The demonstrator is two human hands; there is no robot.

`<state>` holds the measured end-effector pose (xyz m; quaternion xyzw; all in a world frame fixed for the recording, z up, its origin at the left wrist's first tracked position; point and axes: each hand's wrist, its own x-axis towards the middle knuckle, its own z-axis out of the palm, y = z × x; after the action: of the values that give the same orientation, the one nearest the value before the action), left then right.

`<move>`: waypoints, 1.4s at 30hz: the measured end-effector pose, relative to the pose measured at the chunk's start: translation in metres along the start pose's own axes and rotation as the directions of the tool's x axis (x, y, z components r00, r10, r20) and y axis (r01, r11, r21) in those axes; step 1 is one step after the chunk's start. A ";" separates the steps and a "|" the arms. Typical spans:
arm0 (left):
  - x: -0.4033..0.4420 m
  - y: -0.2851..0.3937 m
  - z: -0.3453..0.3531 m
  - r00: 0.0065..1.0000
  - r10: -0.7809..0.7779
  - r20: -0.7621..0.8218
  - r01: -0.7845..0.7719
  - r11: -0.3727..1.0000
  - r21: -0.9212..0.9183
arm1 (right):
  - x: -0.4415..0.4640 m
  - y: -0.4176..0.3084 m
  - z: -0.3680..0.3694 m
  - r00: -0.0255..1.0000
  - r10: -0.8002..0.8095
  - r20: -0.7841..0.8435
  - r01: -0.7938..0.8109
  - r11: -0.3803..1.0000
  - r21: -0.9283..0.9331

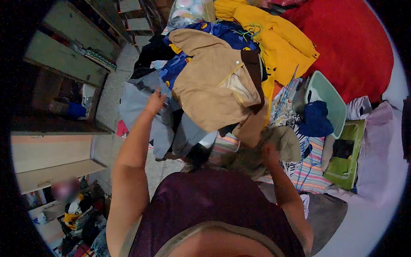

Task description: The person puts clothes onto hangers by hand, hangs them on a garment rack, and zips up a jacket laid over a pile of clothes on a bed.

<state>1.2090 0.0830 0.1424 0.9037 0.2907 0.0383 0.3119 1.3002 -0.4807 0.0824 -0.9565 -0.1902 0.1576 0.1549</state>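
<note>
My left hand (pixel 156 102) reaches over a grey garment (pixel 143 103) on the left side of the clothes pile, its fingers stretched out against the cloth. Closed and slightly blurred, my right hand (pixel 270 155) is on an olive-brown garment (pixel 284 143) near my body. Part of that garment is smeared by motion. Between my hands a tan long-sleeved top (pixel 205 81) with a yellow-edged opening lies spread on the pile. Beneath it shows dark blue patterned cloth (pixel 173 70).
Yellow clothing (pixel 274 38) and a large red cloth (pixel 342 47) lie at the back right. A pale green tub (pixel 340 107) and a green basket (pixel 359 150) stand at the right. Cupboards (pixel 64 55) line the left, with more clothes (pixel 85 227) at lower left.
</note>
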 end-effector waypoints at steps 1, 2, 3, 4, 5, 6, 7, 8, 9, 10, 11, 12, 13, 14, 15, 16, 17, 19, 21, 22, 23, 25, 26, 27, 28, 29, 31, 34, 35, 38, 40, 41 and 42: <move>0.006 -0.003 0.010 0.998 -0.027 0.054 0.029 0.999 -0.041 | 0.000 -0.020 -0.029 0.996 0.040 -0.085 -0.032 0.995 0.093; 0.007 0.002 0.015 0.997 -0.045 0.066 0.042 0.999 0.034 | -0.003 -0.043 -0.063 0.967 0.083 -0.239 -0.021 0.968 0.251; 0.006 0.008 0.023 0.995 -0.061 0.080 0.052 0.993 0.108 | -0.001 -0.053 -0.083 0.913 0.149 -0.380 0.015 0.918 0.397; 0.008 0.015 0.028 0.993 -0.074 0.094 0.056 0.981 0.183 | 0.008 -0.042 -0.089 0.911 0.126 -0.393 0.050 0.912 0.408; 0.013 0.027 0.028 0.975 -0.132 0.176 0.084 0.962 0.260 | 0.016 -0.026 -0.097 0.907 0.106 -0.407 0.083 0.904 0.420; 0.016 0.040 0.028 0.973 -0.127 0.194 0.057 0.941 0.332 | 0.023 -0.013 -0.102 0.902 0.088 -0.423 0.117 0.894 0.433; 0.014 0.066 0.023 0.970 -0.124 0.208 0.030 0.915 0.403 | 0.027 -0.014 -0.111 0.902 0.061 -0.428 0.123 0.913 0.388; 0.013 0.093 0.017 0.968 -0.123 0.220 0.005 0.882 0.472 | 0.030 -0.019 -0.126 0.903 0.032 -0.429 0.131 0.930 0.344; 0.013 0.123 0.012 0.962 -0.109 0.251 -0.029 0.872 0.489 | 0.030 -0.027 -0.140 0.904 0.002 -0.427 0.140 0.944 0.300; 0.013 0.155 0.007 0.955 -0.097 0.281 -0.061 0.860 0.507 | 0.027 -0.041 -0.156 0.917 0.047 -0.396 0.064 0.963 0.260; 0.015 0.176 0.009 0.946 -0.089 0.311 -0.092 0.847 0.524 | 0.022 -0.059 -0.173 0.927 0.093 -0.365 -0.012 0.976 0.218; 0.025 0.178 0.026 0.937 0.079 0.341 -0.204 0.915 0.349 | 0.019 -0.070 -0.186 0.932 0.142 -0.334 -0.088 0.981 0.172; 0.034 0.178 0.048 0.908 0.249 0.338 -0.316 0.935 0.160 | 0.017 -0.071 -0.192 0.935 0.160 -0.316 -0.115 0.981 0.157; 0.037 0.190 0.063 0.896 0.311 0.318 -0.373 0.915 0.154 | 0.014 -0.070 -0.198 0.938 0.178 -0.298 -0.141 0.980 0.140; 0.038 0.206 0.077 0.879 0.373 0.297 -0.429 0.891 0.148 | 0.011 -0.069 -0.202 0.939 0.197 -0.280 -0.169 0.978 0.120; 0.036 0.225 0.087 0.878 0.375 0.298 -0.433 0.887 0.162 | 0.008 -0.069 -0.206 0.932 0.192 -0.308 -0.128 0.968 0.217; 0.033 0.243 0.095 0.877 0.375 0.299 -0.437 0.882 0.176 | 0.005 -0.070 -0.209 0.923 0.189 -0.336 -0.082 0.947 0.310; 0.037 0.256 0.110 0.892 0.374 0.255 -0.428 0.880 0.205 | 0.001 -0.073 -0.210 0.907 0.192 -0.375 0.001 0.889 0.459; 0.054 0.256 0.138 0.913 0.374 0.163 -0.404 0.885 0.231 | 0.000 -0.081 -0.210 0.893 0.203 -0.403 0.071 0.818 0.570; 0.062 0.258 0.141 0.921 0.339 0.194 -0.378 0.897 0.229 | 0.000 -0.087 -0.211 0.887 0.218 -0.407 0.080 0.796 0.599; 0.072 0.258 0.141 0.926 0.302 0.225 -0.351 0.908 0.229 | 0.000 -0.092 -0.213 0.882 0.233 -0.410 0.088 0.773 0.629; 0.090 0.245 0.151 0.932 0.325 0.162 -0.351 0.919 0.177 | 0.004 -0.094 -0.217 0.830 0.177 -0.530 0.210 0.780 0.589; 0.099 0.243 0.146 0.930 0.335 0.151 -0.351 0.931 0.100 | 0.009 -0.094 -0.222 0.830 0.254 -0.496 0.241 0.638 0.731; 0.107 0.242 0.142 0.929 0.343 0.141 -0.350 0.937 0.024 | 0.013 -0.094 -0.228 0.834 0.325 -0.446 0.268 0.468 0.842; 0.111 0.238 0.139 0.927 0.350 0.136 -0.347 0.937 -0.051 | 0.018 -0.095 -0.234 0.839 0.388 -0.380 0.287 0.277 0.917; 0.111 0.227 0.148 0.900 0.422 -0.109 -0.432 0.896 -0.097 | 0.028 -0.099 -0.240 0.845 0.355 -0.399 0.372 0.146 0.917; 0.114 0.219 0.137 0.945 0.323 -0.058 -0.319 0.862 -0.394 | 0.056 -0.109 -0.252 0.860 0.281 -0.426 0.449 -0.021 0.893; 0.106 0.217 0.108 0.964 0.254 0.080 -0.135 0.725 -0.676 | 0.098 -0.140 -0.260 0.915 0.094 -0.393 0.403 -0.154 0.902; 0.111 0.209 0.104 0.966 0.225 0.129 -0.075 0.718 -0.692 | 0.118 -0.146 -0.255 0.924 0.020 -0.381 0.379 -0.161 0.911; 0.116 0.184 0.098 0.975 0.206 0.078 -0.104 0.744 -0.660 | 0.161 -0.179 -0.243 0.950 -0.105 -0.293 0.280 -0.125 0.952; 0.112 0.183 0.087 0.977 0.213 -0.021 -0.179 0.758 -0.628 | 0.180 -0.200 -0.226 0.944 -0.156 -0.291 0.277 -0.107 0.955; 0.097 0.195 0.073 0.976 0.209 -0.067 -0.205 0.757 -0.620 | 0.188 -0.206 -0.217 0.940 -0.181 -0.289 0.275 -0.098 0.957; 0.089 0.204 0.061 0.972 0.205 -0.113 -0.231 0.756 -0.613 | 0.194 -0.209 -0.207 0.946 -0.192 -0.260 0.247 -0.089 0.965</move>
<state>1.4000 -0.0307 0.2032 0.7768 0.1606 0.1855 0.5800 1.4794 -0.2654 0.2970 -0.5058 -0.1675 0.1999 0.8223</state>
